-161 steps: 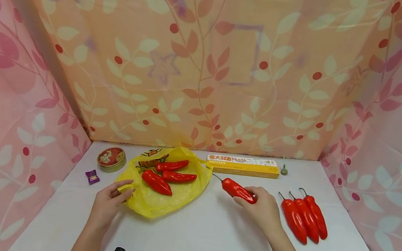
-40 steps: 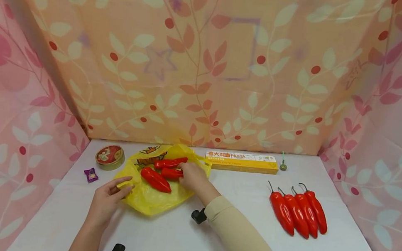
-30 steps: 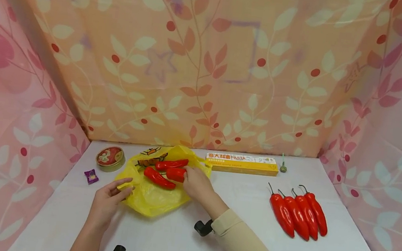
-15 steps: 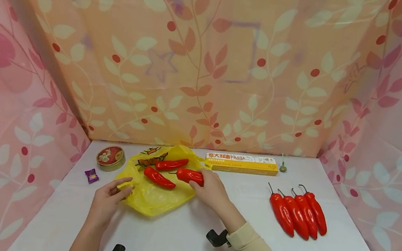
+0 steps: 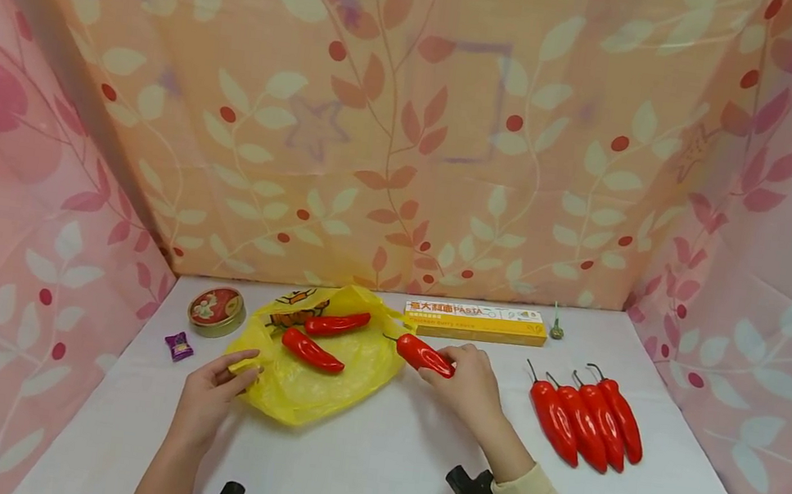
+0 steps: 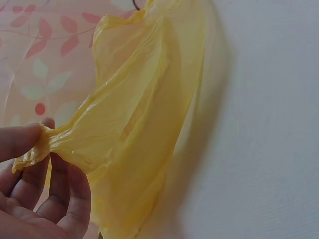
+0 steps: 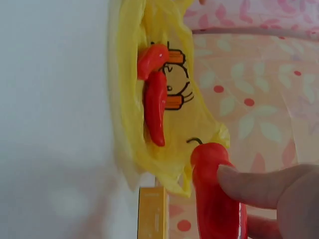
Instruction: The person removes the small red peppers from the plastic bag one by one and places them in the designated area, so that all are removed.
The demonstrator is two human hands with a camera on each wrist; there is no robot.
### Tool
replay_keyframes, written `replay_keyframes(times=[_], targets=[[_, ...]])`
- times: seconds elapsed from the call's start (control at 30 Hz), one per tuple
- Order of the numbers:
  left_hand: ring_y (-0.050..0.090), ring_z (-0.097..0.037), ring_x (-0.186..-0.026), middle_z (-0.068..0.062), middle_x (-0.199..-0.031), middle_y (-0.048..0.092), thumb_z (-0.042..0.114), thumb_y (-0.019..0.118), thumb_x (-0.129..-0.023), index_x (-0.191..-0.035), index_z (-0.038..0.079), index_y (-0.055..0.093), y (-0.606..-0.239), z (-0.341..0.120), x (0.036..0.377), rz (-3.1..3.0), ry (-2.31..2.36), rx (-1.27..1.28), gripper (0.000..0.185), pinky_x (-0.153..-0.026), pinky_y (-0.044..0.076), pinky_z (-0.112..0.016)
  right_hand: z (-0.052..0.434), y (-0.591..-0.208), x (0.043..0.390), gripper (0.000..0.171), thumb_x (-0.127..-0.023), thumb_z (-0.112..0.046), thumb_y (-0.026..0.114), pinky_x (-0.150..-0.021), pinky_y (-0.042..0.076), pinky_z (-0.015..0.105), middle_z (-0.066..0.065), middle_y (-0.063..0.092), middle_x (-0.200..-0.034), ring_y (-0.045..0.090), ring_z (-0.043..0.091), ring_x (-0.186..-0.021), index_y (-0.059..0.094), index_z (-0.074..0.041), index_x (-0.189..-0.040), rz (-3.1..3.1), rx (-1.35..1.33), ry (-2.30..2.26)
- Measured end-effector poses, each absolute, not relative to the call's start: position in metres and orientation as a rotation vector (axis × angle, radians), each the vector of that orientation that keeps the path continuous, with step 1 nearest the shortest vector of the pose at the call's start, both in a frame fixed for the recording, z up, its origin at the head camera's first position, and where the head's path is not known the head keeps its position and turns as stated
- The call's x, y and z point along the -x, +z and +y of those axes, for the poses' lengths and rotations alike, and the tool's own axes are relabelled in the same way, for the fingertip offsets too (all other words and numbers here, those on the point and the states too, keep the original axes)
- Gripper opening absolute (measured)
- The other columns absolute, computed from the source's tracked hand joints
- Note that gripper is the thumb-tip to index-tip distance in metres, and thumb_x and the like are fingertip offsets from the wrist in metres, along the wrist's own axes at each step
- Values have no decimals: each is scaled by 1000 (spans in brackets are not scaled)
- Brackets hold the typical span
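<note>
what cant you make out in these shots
- Pasta box: head view, small print too small to read.
- Held pepper: right wrist view, lower end cut off by the frame edge, thumb covers part.
- Left hand: left wrist view, mostly cut off by the edge.
- Purple candy: head view, too small to identify.

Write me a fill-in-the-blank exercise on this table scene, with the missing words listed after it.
1. The right hand holds a red ____ just off the yellow bag.
2. The left hand pinches the bag's ____.
3. ____ chili peppers lie on the bag.
4. The row of chili peppers by the right hand counts ____.

Missing words: chili pepper; edge; two; four
</note>
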State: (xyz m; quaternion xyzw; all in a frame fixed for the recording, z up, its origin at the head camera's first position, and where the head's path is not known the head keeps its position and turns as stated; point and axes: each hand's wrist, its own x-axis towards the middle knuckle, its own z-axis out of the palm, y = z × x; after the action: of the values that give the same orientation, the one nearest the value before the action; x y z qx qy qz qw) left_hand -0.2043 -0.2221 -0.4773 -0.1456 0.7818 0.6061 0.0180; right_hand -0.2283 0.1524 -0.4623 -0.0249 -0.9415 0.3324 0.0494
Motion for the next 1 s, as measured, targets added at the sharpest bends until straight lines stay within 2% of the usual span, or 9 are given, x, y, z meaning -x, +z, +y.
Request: replay_keyframes(times=[0.13,0.27,0.43,0.6,0.9,1.0], targets=[[62,-12,-106,-10,-137,60,30,68,-98,-140,17,61,-480,-222,205,2416,1878,459,44,-84,52,-11,169,-464,220,48,-80,-38,85,-78,52,41,5,68,-104,58,23,-93,74,-13,-118,-2859,146,1001],[62,-11,-105,-10,-135,62,29,68,-98,-139,17,61,-479,-222,205,2404,1880,479,44,-84,52,-12,185,-466,212,46,-81,-35,84,-79,56,43,6,71,-105,61,23,-92,72,-11,-118,-2882,177,1001],[61,-15,-110,-10,-135,61,29,67,-98,-140,19,60,-478,-221,205,2398,1873,480,44,-84,52,-11,209,-470,203,45,-81,-33,85,-71,59,40,9,72,-98,62,23,-85,68,-4,-112,-2915,239,966],[62,-12,-108,-10,-137,61,30,67,-98,-140,18,60,-479,-220,207,2402,1886,464,44,-84,52,-12,234,-477,193,50,-80,-38,85,-66,58,38,10,71,-91,60,22,-77,67,0,-108,-2933,293,884],[61,-13,-109,-9,-140,57,31,68,-97,-140,18,61,-480,-220,208,2405,1891,454,45,-85,53,-13,268,-488,179,61,-78,-39,87,-64,58,41,16,70,-91,59,24,-76,65,6,-113,-2956,298,762],[61,-14,-109,-10,-139,57,31,68,-98,-139,18,61,-480,-221,208,2407,1891,460,44,-84,52,-12,273,-491,175,62,-76,-41,87,-60,57,40,13,69,-84,58,24,-71,65,4,-112,-2976,313,643]])
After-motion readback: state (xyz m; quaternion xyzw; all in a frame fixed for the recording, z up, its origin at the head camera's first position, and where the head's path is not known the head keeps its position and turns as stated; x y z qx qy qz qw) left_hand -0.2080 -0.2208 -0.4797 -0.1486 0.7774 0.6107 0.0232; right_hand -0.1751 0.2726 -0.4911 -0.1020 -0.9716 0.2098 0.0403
